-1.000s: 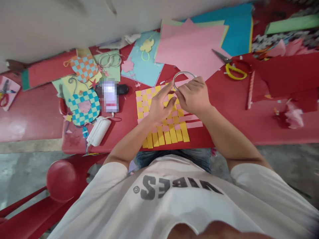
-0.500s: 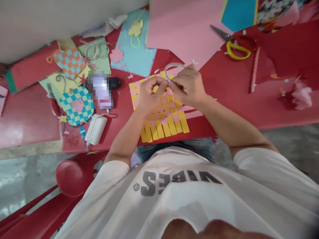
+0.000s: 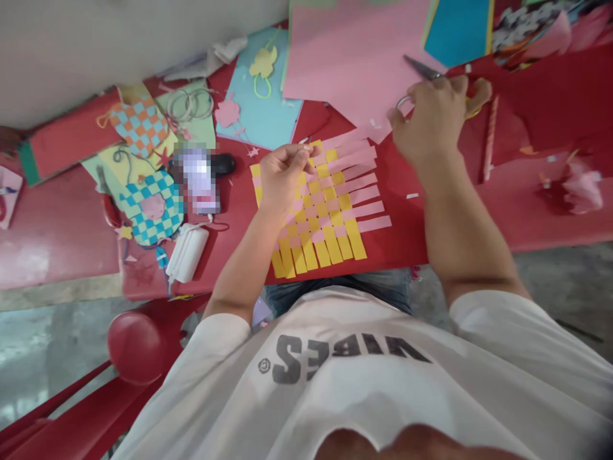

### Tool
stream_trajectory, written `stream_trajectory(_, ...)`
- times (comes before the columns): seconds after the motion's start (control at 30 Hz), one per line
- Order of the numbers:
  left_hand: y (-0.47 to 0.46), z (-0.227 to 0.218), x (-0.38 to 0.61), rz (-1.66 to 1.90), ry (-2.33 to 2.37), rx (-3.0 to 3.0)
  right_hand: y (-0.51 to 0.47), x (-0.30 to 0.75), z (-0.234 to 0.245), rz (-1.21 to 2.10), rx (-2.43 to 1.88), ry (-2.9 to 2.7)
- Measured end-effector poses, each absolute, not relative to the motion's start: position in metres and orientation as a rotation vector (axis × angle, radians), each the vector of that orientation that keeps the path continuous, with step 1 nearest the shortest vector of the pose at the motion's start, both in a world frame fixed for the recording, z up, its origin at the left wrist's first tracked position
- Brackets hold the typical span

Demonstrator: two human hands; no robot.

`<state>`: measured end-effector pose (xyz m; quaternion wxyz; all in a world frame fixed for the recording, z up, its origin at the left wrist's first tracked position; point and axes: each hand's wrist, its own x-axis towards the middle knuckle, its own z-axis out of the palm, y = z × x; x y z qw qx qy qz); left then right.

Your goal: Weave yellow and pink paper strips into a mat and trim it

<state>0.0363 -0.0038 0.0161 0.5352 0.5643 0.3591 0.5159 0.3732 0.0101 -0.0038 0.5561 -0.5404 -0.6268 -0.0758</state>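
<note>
My left hand (image 3: 282, 176) is closed in a pinch over the upper left of a woven mat of yellow and pink paper strips (image 3: 330, 207). At its fingertips shows a small whitish piece that looks like tape (image 3: 306, 148). My right hand (image 3: 433, 121) lies over the handles of the scissors (image 3: 424, 68), hiding most of them. A thin tape roll (image 3: 403, 100) shows between its thumb and forefinger. Its other fingers reach over the yellow handle; whether they grip it I cannot tell. Loose pink strip ends (image 3: 368, 185) stick out from the mat's right side.
Pink paper sheets (image 3: 354, 51) lie at the back. To the left are a phone (image 3: 198, 182), a white power bank (image 3: 188, 252), checkered paper pieces (image 3: 152, 204) and more tape rolls (image 3: 189, 104). A twisted pink stick (image 3: 489, 140) lies at the right.
My hands have parted. The right hand has moved right, with the tape roll, onto the scissors. My left hand has stayed over the mat, with the small whitish piece now showing at its fingertips.
</note>
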Motion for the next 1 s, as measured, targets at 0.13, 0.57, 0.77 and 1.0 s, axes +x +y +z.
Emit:
stream_trajectory(0.13, -0.012, 0.019, 0.039, 1.17, 0.789, 1.373, -0.025, 0.312, 0.025, -0.157, -1.293, -1.639)
stream_trajectory(0.57, -0.023, 0.026, 0.036, 0.822, 0.608, 1.603, -0.043, 0.276, 0.021, 0.186, -1.297, -2.126)
stream_trajectory(0.77, -0.025, 0.031, 0.036, 0.796, 0.677, 1.692, -0.045, 0.274, 0.033, 0.501, -1.297, -2.095)
stream_trajectory(1.0, -0.024, 0.036, 0.035, 0.806, 0.627, 1.558, -0.04, 0.275, 0.025, 0.494, -1.295, -2.028)
